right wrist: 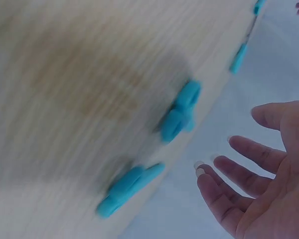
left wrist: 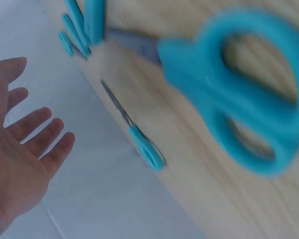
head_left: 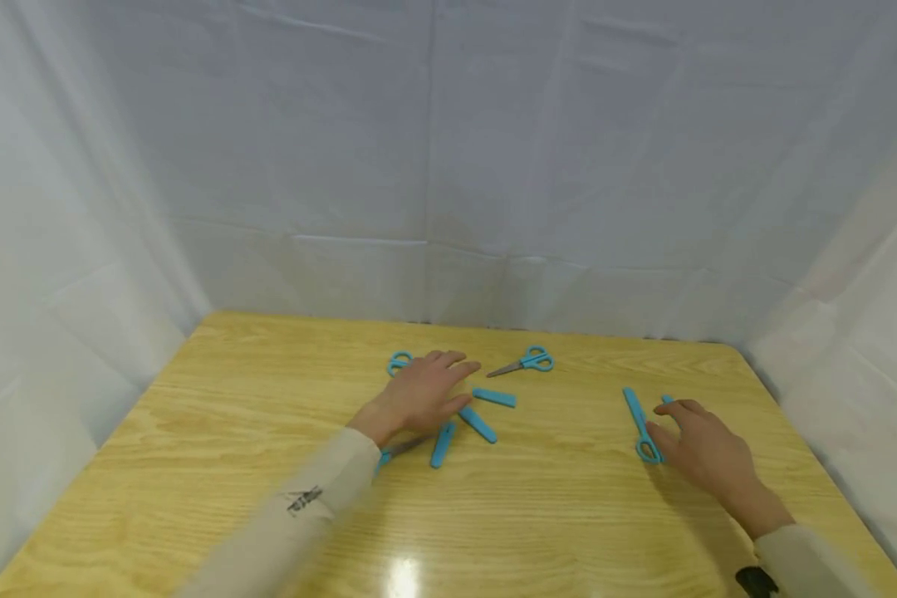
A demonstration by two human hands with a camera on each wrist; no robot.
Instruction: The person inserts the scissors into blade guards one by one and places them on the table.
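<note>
With the left hand (head_left: 426, 390) and right hand (head_left: 706, 448) both released, grip the bare-bladed scissors (head_left: 526, 363), at the desk's (head_left: 538, 515) far side, by the handles (head_left: 540, 358), never the blade (head_left: 504, 370).

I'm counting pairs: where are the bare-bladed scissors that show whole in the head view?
In the head view, the bare-bladed scissors lie near the far edge of the table, right of the left hand, just beyond a blue sheath.

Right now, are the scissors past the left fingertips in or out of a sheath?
Out: in the head view, the scissors show bare metal blades.
</note>
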